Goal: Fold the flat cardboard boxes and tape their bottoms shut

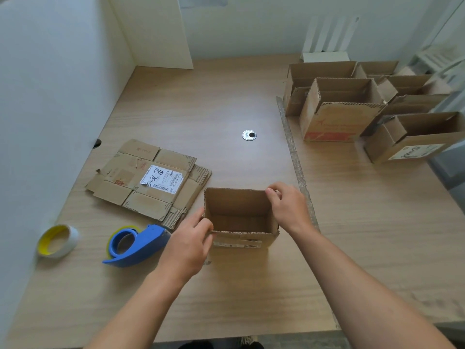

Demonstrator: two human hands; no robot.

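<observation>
An open box [236, 202] stands upright on the table [226, 293]; the left hand [187, 248] grips its near-left corner, the right hand [289, 210] pinches its far-right rim. Left of the box lie flat cardboard boxes [130, 195] bearing a white barcoded label [162, 179], its handwriting illegible.

I see a pale wooden table [226, 96] filling most of the frame, with a round metal cable hole [249, 135] near its centre and a rough seam [294, 152] running down its right part. A white partition [50, 96] closes off the left side, and a white wall [251, 34] stands across the top. A white slatted stand [329, 34] sits at upper right. Dark floor [289, 342] shows along the bottom edge. The light is soft and even.
</observation>
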